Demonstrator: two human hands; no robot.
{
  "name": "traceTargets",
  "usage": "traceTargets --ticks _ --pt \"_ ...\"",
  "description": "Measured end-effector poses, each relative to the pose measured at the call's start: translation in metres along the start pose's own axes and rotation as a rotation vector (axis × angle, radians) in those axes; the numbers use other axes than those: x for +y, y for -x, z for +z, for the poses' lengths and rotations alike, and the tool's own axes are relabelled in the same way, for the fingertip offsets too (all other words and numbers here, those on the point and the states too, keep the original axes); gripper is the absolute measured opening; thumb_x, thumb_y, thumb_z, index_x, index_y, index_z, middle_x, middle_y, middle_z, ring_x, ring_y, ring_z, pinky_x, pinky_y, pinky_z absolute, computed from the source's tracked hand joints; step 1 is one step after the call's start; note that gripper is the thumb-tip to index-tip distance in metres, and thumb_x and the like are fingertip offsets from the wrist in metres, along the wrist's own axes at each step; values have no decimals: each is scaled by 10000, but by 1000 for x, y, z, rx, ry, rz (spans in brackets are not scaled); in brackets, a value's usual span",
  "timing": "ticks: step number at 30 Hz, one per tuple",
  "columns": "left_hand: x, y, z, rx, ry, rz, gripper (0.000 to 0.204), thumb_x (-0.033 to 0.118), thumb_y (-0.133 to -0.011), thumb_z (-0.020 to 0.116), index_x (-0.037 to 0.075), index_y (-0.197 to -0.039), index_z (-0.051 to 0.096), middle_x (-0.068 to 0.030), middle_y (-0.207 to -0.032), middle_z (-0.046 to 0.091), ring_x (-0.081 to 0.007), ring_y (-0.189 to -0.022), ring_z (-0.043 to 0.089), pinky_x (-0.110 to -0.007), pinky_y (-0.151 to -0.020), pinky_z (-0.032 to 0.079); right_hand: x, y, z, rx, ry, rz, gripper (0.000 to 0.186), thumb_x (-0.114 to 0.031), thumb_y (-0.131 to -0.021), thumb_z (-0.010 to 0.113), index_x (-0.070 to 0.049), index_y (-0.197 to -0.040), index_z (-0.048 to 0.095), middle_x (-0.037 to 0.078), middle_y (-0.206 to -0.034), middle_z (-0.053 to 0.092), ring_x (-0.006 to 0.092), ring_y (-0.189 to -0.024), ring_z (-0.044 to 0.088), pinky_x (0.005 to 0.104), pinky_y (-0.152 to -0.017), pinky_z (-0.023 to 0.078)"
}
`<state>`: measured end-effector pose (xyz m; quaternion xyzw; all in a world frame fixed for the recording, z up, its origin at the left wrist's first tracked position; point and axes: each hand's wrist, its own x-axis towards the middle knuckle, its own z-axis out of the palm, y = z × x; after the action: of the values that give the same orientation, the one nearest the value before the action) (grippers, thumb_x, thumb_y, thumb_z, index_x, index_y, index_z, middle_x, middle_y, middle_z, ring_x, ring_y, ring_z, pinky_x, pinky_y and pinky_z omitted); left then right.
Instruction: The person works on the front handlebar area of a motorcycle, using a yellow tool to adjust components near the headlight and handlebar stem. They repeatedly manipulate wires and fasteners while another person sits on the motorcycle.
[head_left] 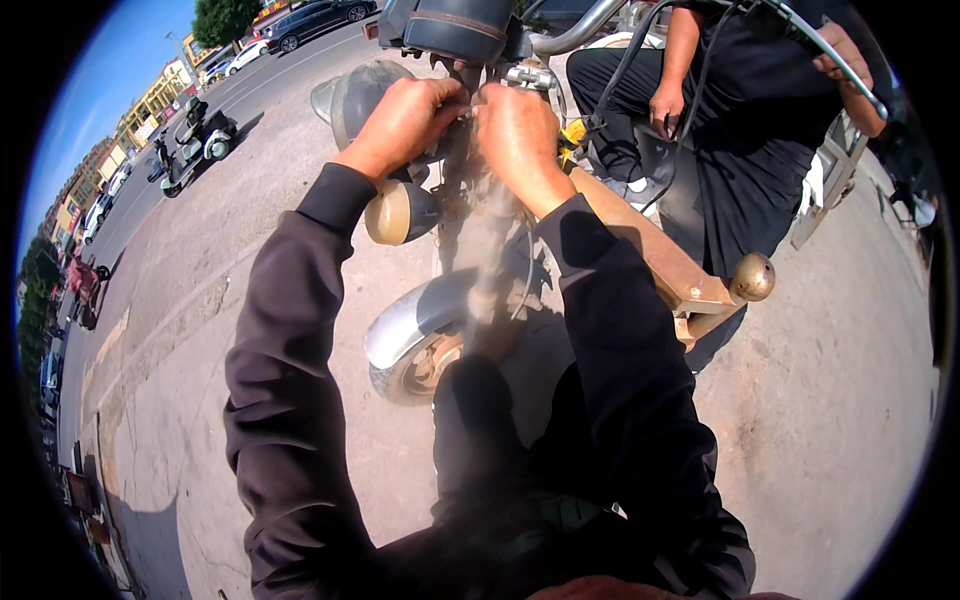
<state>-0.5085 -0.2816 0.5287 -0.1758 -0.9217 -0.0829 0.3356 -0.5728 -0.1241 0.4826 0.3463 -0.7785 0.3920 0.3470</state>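
Note:
Both my hands are raised at the front end of a motorcycle-like vehicle, just under its dark round instrument housing point(455, 32). My left hand point(405, 125) has its fingers closed in a pinch beside the steering column, in front of a dark headlight point(365, 100). Close by on the other side, my right hand point(518, 140) is also closed, its fingertips turned in towards the left ones. What the fingers hold is hidden behind them. Below hang a turn signal point(408, 212) with a tan lens and the front wheel's silver mudguard point(400, 330).
A seated person in black is at the right, one hand point(668, 108) lowered, the other point(845, 62) near a thin curved bar with dark cables. A tan metal bar point(660, 250) ends in a ball point(753, 277). A parked scooter point(195, 148) and cars stand by the road.

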Motion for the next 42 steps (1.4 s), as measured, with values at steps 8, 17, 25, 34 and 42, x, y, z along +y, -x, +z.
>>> traceTargets --ticks 8,17,25,34,42 --pt "2 -4 3 -71 -43 -90 225 185 -951 595 -30 -969 656 -186 -801 656 -337 -701 630 -410 -663 502 2 -1 3 -19 -12 37 133 -187 -860 679 -68 -906 716 163 -712 689 359 -731 695 453 -687 541" --pt "8 -11 6 -237 721 -733 302 251 -1019 476 76 -781 540 70 -627 388 -53 -486 335 -243 -420 250 4 0 3 -31 -80 58 134 -190 -890 649 -83 -922 723 82 -573 662 259 -630 706 394 -651 541" --pt "13 -15 3 -277 988 -977 250 281 -1028 453 106 -870 535 67 -651 408 -33 -470 327 -197 -387 218 4 -1 3 -59 -68 88 159 -206 -901 623 -86 -934 723 73 -569 663 250 -612 703 389 -660 542" --pt "13 -3 -6 -93 253 -327 197 186 -947 623 -6 -983 652 -133 -754 679 -246 -621 655 -375 -575 520 4 0 3 -66 -82 83 158 -206 -905 623 -84 -936 718 70 -577 666 245 -604 702 392 -664 539" --pt "1 -9 -3 3 -118 142 138 106 -878 647 23 -974 700 -198 -824 674 -374 -759 658 -433 -688 529 8 -1 3 -68 -53 68 164 -190 -896 637 -59 -964 712 82 -608 678 235 -609 707 376 -658 538"
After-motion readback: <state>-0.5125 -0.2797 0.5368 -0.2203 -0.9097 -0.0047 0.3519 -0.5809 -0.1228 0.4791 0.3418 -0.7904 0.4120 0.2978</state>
